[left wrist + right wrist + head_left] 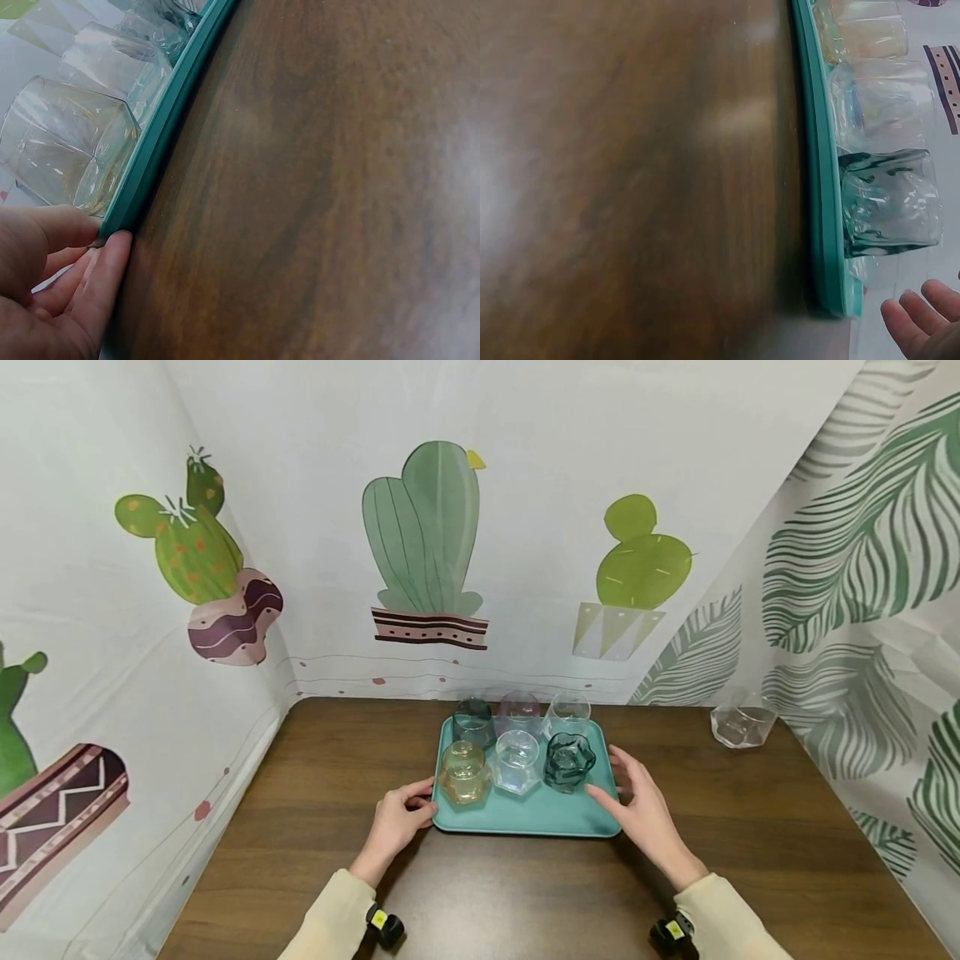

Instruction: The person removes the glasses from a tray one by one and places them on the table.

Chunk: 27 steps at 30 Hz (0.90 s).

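A teal rectangular tray (517, 822) lies on the wooden table, bearing several glass cups in two rows. In the front row stand an amber glass (464, 772), a clear glass (516, 764) and a dark teal wavy glass (569, 762). Behind them are a dark grey glass (472, 722), a pale purple glass (519, 714) and another clear glass (567, 714). My left hand (397, 817) pinches the tray's left edge near its front corner, beside the amber glass. By the tray's right edge, my right hand (643, 806) has its fingers spread, near the dark teal glass.
A separate clear faceted glass (742, 722) stands at the table's back right. White cloth printed with cacti and leaves (540, 527) hangs behind and at the sides. The brown table (487, 893) extends in front of the tray and to both sides.
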Each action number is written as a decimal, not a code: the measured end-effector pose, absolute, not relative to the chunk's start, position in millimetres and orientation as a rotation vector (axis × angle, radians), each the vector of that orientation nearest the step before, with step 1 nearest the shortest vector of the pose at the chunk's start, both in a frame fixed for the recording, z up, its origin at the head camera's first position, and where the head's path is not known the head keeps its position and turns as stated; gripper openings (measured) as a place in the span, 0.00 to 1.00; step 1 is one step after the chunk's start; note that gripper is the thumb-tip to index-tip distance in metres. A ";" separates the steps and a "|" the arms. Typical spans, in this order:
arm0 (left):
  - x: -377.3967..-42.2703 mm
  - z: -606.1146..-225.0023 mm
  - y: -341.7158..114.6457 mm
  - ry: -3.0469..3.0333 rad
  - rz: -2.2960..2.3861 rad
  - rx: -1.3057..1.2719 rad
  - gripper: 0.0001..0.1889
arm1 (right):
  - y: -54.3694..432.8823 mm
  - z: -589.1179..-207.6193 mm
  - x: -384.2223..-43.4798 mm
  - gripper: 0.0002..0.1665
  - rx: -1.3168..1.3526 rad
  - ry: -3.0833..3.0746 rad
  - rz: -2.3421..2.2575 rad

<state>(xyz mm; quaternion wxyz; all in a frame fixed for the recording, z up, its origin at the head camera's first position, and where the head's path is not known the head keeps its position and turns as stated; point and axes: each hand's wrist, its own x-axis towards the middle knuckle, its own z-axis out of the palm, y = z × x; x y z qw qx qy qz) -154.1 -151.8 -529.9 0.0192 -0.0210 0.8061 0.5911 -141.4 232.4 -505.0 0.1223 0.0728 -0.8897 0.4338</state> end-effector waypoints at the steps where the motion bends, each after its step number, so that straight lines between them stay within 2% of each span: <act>1: -154.2 -529.8 -151.8 2.503 1.833 -0.067 0.22 | 230.7 -505.8 -143.3 0.44 0.211 -2.601 1.282; 27: -152.5 -529.2 -152.8 2.505 1.849 -0.030 0.23 | 204.2 -513.2 -175.6 0.54 0.176 -2.666 1.400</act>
